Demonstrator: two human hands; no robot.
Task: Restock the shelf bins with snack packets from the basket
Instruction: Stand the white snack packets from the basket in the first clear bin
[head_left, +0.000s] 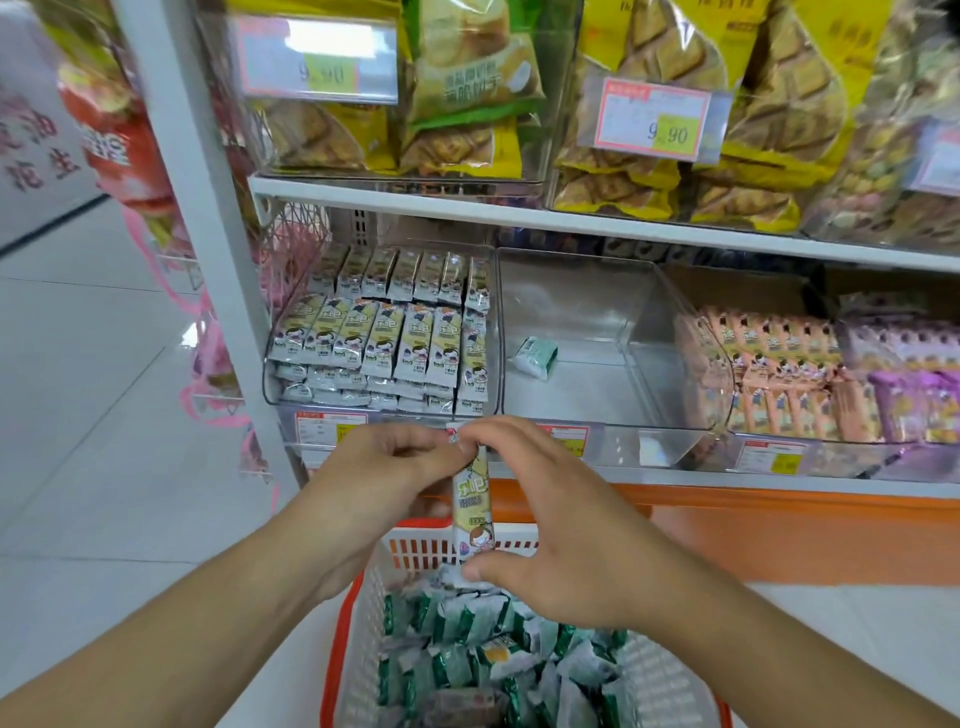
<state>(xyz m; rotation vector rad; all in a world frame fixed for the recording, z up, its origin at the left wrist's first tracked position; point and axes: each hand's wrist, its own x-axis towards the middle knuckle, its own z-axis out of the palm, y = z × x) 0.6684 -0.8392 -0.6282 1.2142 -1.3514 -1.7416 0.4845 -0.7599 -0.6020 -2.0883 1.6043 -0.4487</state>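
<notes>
Two hands grip one yellow snack packet (471, 501) upright above basket (410, 551), left hand (384, 467) pinching top, right hand (545, 525) both ends

Shelf bins (613, 332) — clear, glossy hard plastic, smooth walls catching glare along the front edge. Snack packets (395, 338) in the left bin: shiny printed film with crimped ends; the yellow packet (471, 499) pinched between both hands has the same slick finish. Basket (410, 551) — matt perforated white plastic with an orange rim, holding green-and-white packets (467, 654) of crinkled glossy film. Shelf board (519, 215): smooth white painted finish. Price tags (652, 122) look like paper behind clear sleeves.
</notes>
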